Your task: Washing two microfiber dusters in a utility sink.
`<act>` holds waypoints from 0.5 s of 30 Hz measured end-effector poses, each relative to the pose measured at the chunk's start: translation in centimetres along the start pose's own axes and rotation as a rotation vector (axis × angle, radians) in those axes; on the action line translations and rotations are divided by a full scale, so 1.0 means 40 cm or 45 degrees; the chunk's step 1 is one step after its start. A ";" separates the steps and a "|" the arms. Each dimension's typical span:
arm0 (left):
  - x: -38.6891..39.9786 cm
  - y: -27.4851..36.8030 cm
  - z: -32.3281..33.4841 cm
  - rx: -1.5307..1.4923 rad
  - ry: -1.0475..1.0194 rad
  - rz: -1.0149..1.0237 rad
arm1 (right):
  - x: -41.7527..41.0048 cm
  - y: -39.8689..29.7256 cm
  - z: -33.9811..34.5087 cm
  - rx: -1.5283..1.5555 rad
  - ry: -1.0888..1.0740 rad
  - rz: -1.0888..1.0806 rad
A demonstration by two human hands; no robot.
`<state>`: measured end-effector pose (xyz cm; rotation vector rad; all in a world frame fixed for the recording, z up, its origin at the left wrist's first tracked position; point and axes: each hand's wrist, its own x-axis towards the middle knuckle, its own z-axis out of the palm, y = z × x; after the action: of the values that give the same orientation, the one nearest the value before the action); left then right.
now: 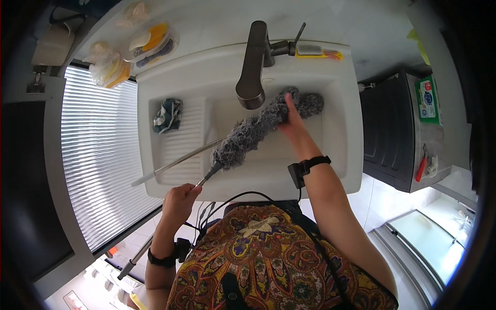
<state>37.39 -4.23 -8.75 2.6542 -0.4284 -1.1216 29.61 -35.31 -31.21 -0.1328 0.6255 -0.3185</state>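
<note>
A long grey fluffy duster [248, 135] slants across the white sink [350, 162]. My left hand [180, 203] grips its metal pole just below the head; the pole's grey end [126, 270] sticks out past my left forearm. My right hand [292, 122] holds the upper part of the fluffy head, thumb on top and the other fingers hidden under the pile. Another grey fluffy head [312, 105] lies in the basin beyond my right hand. A second metal pole [190, 157] runs under the held duster and over the sink's left rim.
Above the basin hangs a dark faucet [254, 73]. A yellow-handled brush [317, 51] lies on the back ledge. Crumpled dark cloth [168, 115] rests by the ribbed washboard [182, 143]. At right stand a dark appliance [387, 131], a green packet [428, 100] and a red-handled tool [421, 166].
</note>
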 end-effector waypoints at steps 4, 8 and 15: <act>0.006 -0.011 -0.002 -0.308 -0.060 -0.049 | 0.031 0.044 0.069 -0.196 0.194 0.125; 0.006 -0.011 -0.032 -0.150 -0.023 -0.009 | 0.065 0.074 0.072 -0.026 0.372 0.187; -0.068 -0.039 -0.041 -0.231 0.056 -0.053 | 0.018 0.067 0.144 -0.016 0.202 0.168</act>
<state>37.05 -1.69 -6.34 2.5346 -0.2517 -1.0571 34.24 -32.89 -27.54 -0.0785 0.7901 -0.1989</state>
